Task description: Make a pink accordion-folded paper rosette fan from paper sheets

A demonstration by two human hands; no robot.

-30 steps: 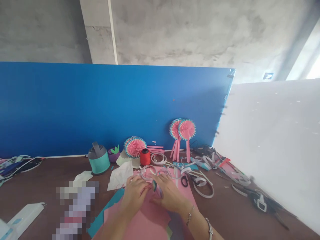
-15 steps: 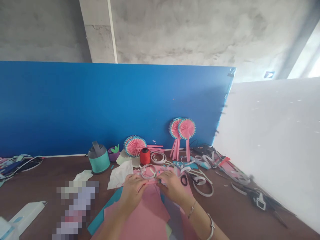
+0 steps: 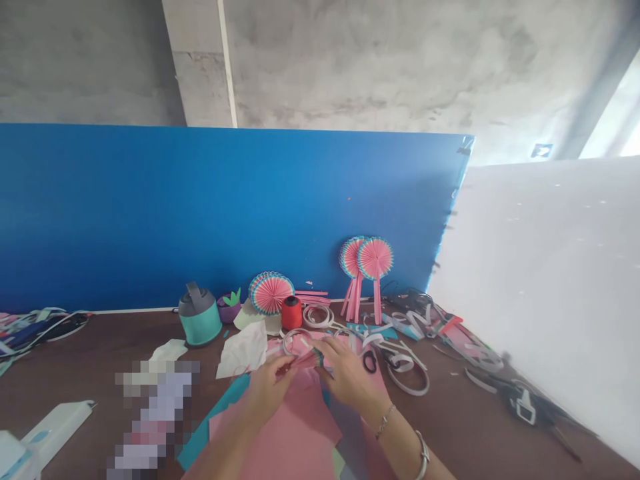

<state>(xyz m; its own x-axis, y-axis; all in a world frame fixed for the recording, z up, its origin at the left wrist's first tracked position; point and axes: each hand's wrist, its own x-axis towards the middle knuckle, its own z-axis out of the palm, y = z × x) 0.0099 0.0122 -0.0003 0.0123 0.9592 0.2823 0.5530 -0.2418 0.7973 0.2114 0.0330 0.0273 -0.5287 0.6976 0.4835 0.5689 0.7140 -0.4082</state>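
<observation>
Between my two hands is a folded pink paper (image 3: 305, 361) with a bluish edge at its right end; it looks pleated, though fingers cover much of it. My left hand (image 3: 266, 388) pinches its left end. On the other end, my right hand (image 3: 346, 372) has its fingers closed, the thumb underneath. Under both hands lie large pink paper sheets (image 3: 285, 433). A teal sheet (image 3: 213, 423) sticks out on the left. Just beyond the hands are a roll of narrow white tape (image 3: 295, 340) and a red thread spool (image 3: 291, 313).
Pink pleated paper fans (image 3: 271, 293) stand at the back, two more fans (image 3: 375, 259) leaning on the blue partition (image 3: 200, 200). A teal-grey container (image 3: 200, 317) and purple pot (image 3: 229, 309) stand left. Dark scissor handles (image 3: 369, 362) and white strips (image 3: 415, 383) lie right.
My left hand has shifted slightly down and its fingers have drawn together. The folded pink paper shows more widely between the hands. My right hand has moved a little.
</observation>
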